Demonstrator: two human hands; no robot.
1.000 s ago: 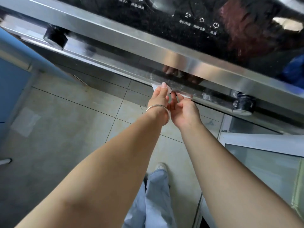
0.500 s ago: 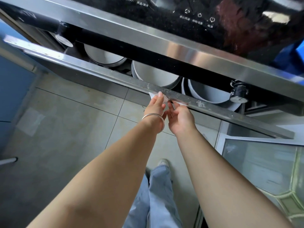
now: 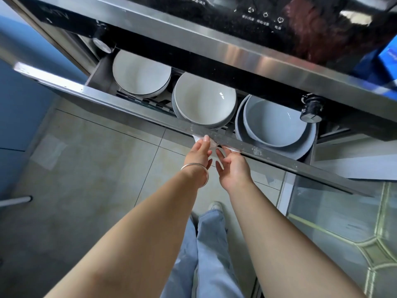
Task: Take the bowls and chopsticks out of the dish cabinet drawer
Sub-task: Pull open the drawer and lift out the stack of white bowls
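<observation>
The dish cabinet drawer (image 3: 107,97) stands pulled out below the black control panel (image 3: 264,16). Inside it lie a white bowl (image 3: 139,74) at the left, a stack of white bowls (image 3: 204,100) in the middle, and a grey-blue bowl (image 3: 272,123) nested in a wider grey dish (image 3: 305,147) at the right. Dark rack bars (image 3: 148,103) show beside the left bowl; I cannot make out chopsticks. My left hand (image 3: 198,150) and right hand (image 3: 233,166) grip the drawer front's lower edge side by side, at a white tab.
Two black knobs (image 3: 311,111) (image 3: 102,45) stick out above the drawer's ends. A glass door (image 3: 333,211) stands at the lower right, a blue cabinet (image 3: 17,104) at the left. Tiled floor (image 3: 86,168) and my legs (image 3: 206,254) are below.
The drawer has slid out from shut to wide open, baring the bowls. Both hands stayed on its front edge and moved back toward me with it.
</observation>
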